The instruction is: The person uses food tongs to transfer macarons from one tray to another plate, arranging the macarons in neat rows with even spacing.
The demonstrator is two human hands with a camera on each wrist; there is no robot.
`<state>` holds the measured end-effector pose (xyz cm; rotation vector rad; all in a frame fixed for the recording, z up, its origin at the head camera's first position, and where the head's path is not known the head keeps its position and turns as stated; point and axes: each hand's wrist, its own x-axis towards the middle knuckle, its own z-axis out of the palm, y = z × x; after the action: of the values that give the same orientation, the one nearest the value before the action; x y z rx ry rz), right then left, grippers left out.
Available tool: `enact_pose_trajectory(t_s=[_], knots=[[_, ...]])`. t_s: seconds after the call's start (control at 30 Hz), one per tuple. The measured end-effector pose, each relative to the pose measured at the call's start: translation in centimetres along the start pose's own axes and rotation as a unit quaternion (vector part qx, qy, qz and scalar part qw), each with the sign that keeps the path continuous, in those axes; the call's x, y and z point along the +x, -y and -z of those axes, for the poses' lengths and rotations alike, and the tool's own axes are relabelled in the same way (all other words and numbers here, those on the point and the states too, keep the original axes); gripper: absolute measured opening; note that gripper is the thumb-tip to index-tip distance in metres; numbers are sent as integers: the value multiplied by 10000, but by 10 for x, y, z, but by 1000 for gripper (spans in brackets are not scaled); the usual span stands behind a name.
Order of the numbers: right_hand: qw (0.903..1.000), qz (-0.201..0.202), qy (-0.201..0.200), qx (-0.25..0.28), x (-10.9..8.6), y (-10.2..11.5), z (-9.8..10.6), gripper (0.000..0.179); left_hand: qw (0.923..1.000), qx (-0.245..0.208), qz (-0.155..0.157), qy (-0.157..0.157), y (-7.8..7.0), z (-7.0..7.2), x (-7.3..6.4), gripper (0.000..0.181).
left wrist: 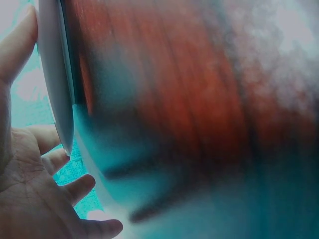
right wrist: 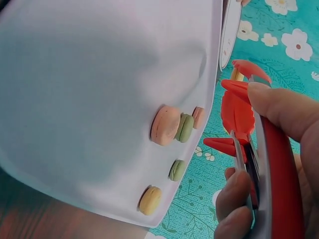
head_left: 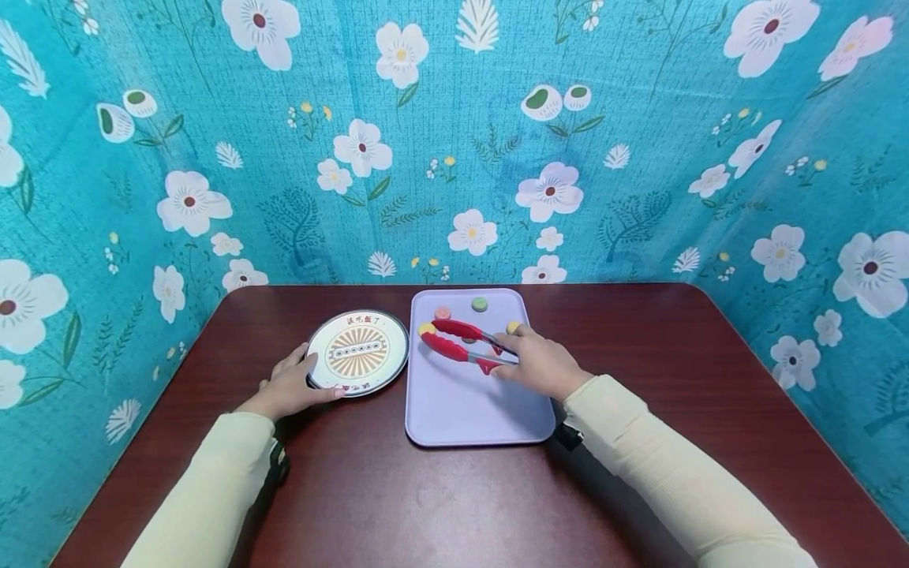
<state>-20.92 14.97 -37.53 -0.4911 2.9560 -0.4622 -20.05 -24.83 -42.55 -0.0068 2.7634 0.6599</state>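
My right hand grips a pair of red-tipped tongs, held over a lilac tray. Between the tong tips is a yellow macaron, above the tray's left edge; in the right wrist view the tips largely cover it. On the tray lie a pink macaron, a green macaron and another yellow macaron. More macarons sit near the tongs, partly hidden in the head view. My left hand holds the rim of a round white plate, thumb at its front edge, fingers at its left side.
The plate stands just left of the tray on a dark reddish-brown table. Blue flowered cloth hangs behind the table and along both sides.
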Motion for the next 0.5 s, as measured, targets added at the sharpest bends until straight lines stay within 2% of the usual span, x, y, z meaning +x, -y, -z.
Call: enact_pose_trajectory(t_s=[0.5], knots=[[9999,-77,-80,78,7,7,6,72,10000,-48,61,43,-1,0,0,115]])
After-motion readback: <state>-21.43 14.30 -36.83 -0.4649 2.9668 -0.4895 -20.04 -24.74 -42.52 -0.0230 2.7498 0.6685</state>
